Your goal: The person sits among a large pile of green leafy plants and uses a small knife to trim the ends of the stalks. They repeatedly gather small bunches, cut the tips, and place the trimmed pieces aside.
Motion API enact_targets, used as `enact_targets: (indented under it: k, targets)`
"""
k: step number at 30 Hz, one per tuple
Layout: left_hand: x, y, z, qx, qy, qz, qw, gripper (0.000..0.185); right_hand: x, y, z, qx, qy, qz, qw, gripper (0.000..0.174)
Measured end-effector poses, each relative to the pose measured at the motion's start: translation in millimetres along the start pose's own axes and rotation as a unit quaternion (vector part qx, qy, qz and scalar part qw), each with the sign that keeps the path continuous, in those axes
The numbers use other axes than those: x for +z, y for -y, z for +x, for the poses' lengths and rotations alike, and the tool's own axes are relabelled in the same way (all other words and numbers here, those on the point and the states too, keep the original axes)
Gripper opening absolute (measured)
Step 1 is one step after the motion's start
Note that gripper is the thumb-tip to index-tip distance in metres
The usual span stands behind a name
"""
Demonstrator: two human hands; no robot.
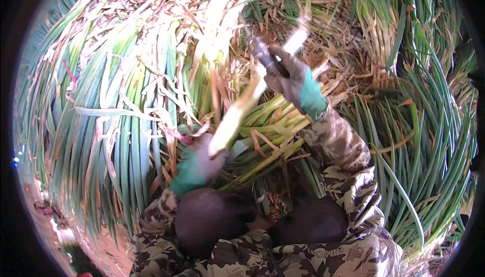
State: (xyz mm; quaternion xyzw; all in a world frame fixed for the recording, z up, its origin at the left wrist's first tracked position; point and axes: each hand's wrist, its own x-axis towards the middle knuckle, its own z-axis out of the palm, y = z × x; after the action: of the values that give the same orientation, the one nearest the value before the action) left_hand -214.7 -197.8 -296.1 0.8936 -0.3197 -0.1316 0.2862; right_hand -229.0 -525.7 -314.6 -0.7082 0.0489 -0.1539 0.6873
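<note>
My left hand [201,159], in a grey and green work glove, grips a thick green onion stalk [235,120] by its leafy side. The stalk slants up to the right and passes behind the tool, its pale end and roots blurred by motion. My right hand [293,80], gloved the same way, is closed around the dark handle of a hand tool [261,51]. A thin tip points up from that handle, too blurred to name. Below the stalk, in front of my knees, lies a loose pile of trimmed-looking green onions [273,133].
A large heap of green onions [125,155] with long leaves fills the left side. More bundles [424,155] lie along the right. Dry leaf scraps [326,23] and brown soil show at the top. My knees [212,216] are close below the hands.
</note>
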Motion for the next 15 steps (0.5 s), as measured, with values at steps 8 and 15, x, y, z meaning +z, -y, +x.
enact_targets:
  k: [8, 15]
  targets:
    - [0, -21, 63, -0.073, 0.375, 0.044, 0.923, 0.039, 19, -42, -29, 0.136, 0.116, -0.185, 0.966, 0.082]
    - [-35, -7, 203, -0.064, -0.134, 0.367, 0.918, 0.067, 11, -77, -43, 0.140, 0.094, -0.227, 0.959, 0.086]
